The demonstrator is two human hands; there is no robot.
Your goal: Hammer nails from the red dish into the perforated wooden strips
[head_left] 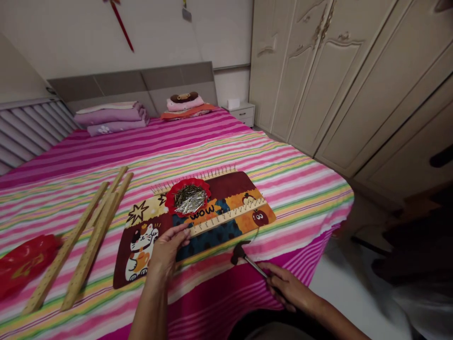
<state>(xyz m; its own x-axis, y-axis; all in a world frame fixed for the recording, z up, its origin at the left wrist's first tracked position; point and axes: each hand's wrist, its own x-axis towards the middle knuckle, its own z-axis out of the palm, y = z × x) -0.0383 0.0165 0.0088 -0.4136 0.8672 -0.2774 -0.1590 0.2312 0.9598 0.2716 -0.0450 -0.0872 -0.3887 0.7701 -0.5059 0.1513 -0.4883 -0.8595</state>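
Note:
A pale wooden strip with a row of upright nails lies across a colourful cartoon mat. Its near left end sits between the thumb and fingers of my left hand, which looks closed on it. My right hand is wrapped round the handle of a claw hammer. The hammer's dark head hangs over the bed just off the mat's front edge, apart from the strip. Behind the strip, a red scalloped dish holds a heap of loose nails.
Another nail-studded strip lies along the mat's back edge. To the left are several bare wooden strips and a red plastic tray. Striped cloth covers the bed. Folded bedding lies by the headboard; a wardrobe stands right.

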